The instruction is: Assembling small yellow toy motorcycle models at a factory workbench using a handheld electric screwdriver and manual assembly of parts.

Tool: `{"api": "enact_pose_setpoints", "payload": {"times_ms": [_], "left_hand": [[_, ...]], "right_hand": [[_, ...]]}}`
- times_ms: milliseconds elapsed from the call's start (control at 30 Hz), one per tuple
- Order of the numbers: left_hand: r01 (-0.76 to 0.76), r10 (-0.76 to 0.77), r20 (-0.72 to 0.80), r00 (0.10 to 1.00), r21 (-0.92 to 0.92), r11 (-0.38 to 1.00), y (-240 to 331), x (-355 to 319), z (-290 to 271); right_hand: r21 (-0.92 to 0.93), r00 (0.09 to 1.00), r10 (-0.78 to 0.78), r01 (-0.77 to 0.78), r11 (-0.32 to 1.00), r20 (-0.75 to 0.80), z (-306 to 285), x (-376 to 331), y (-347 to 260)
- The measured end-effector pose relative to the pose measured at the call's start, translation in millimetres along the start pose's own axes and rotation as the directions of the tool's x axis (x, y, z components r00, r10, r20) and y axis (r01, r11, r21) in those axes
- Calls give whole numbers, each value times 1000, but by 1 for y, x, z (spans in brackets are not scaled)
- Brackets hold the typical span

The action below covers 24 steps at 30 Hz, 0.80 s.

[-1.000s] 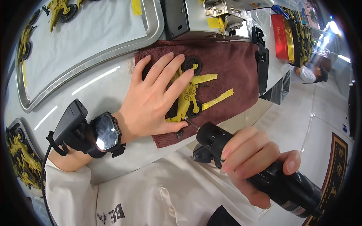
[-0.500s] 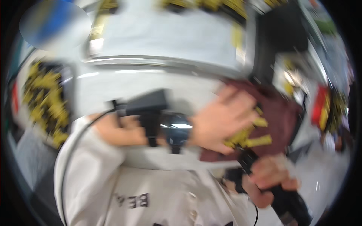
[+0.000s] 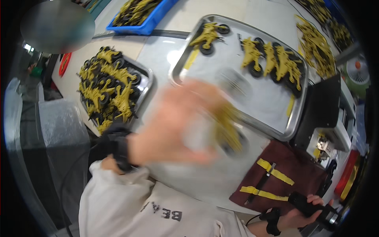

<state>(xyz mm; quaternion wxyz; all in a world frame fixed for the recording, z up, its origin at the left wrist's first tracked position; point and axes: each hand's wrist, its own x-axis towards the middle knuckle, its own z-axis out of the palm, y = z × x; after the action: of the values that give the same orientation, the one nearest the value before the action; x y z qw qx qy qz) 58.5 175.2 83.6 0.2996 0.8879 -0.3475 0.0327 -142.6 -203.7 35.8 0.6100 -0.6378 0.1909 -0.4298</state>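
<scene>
My left hand [image 3: 173, 126] is mid-air with a yellow plastic toy vehicle with black wheels [image 3: 229, 130] pinched in it, too blurry to read the grip properly, just over the near edge of the big steel tray [image 3: 294, 118]. Several finished ones already sit in that tray. Two loose yellow strips [image 3: 275, 172] wait on the maroon cloth mat [image 3: 308, 177] right of it. Right hand [image 3: 304, 213] is wrapped round the black powered screwdriver [image 3: 312, 207].

Toy vehicles [image 3: 272, 59] on tray [image 3: 294, 118], cloth [image 3: 304, 175] right of it.
</scene>
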Motion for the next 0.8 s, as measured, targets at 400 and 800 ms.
{"api": "enact_pose_setpoints", "payload": {"times_ms": [400, 800], "left_hand": [[-13, 21, -16, 1000, 373, 928, -61, 41, -41], [14, -213, 290, 933, 563, 827, -153, 169, 7]], "right_hand": [[-29, 995, -85, 86, 996, 50, 25, 5, -3], [118, 998, -61, 59, 991, 9, 37, 14, -2]]}}
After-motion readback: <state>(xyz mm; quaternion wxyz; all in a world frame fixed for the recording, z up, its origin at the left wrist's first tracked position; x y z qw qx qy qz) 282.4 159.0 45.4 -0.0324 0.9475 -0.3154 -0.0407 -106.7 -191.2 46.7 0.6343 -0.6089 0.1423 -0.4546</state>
